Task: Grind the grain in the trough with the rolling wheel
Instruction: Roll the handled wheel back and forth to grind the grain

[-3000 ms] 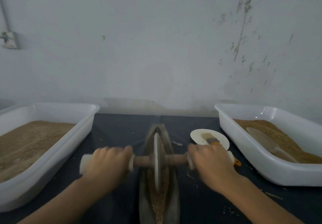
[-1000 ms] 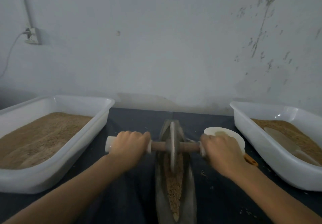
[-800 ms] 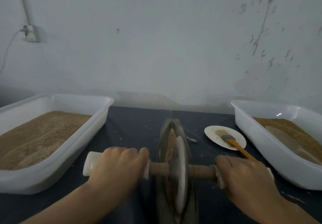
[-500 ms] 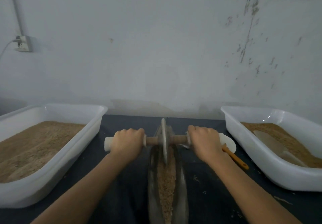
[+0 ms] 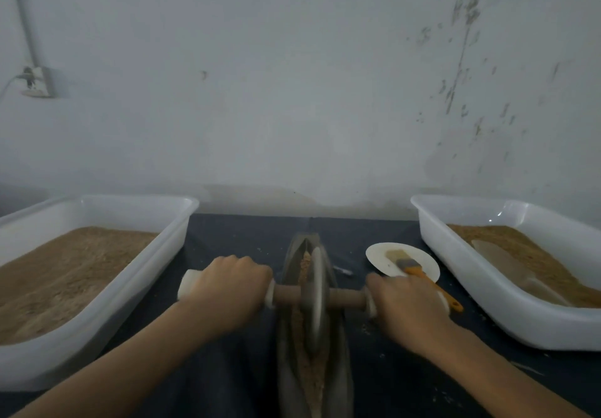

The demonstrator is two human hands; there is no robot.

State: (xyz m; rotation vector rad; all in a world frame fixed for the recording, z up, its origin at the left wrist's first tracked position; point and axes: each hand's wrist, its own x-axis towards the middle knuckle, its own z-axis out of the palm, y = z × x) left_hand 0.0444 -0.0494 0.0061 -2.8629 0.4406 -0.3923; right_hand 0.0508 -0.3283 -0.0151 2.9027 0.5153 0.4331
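A narrow boat-shaped metal trough point(image 5: 341, 362) lies lengthwise on the dark table in front of me, with brown grain point(image 5: 304, 266) along its groove. A grey disc-shaped rolling wheel point(image 5: 314, 297) stands upright in the groove near the trough's middle. A wooden axle with white end grips passes through it. My left hand point(image 5: 229, 287) grips the left handle, its white end sticking out. My right hand point(image 5: 403, 308) grips the right handle, covering most of it.
A white tub point(image 5: 97, 307) of ground brown material sits at the left. Another white tub point(image 5: 487, 297) at the right holds brown grain and a pale scoop point(image 5: 507, 264). A small white plate point(image 5: 380, 255) with an orange-handled brush point(image 5: 419, 276) lies beside my right hand. A wall stands close behind.
Over the earlier frames the wheel rolled back and forth along the trough. Since half a second ago both hands have drawn it from the far end back to the middle.
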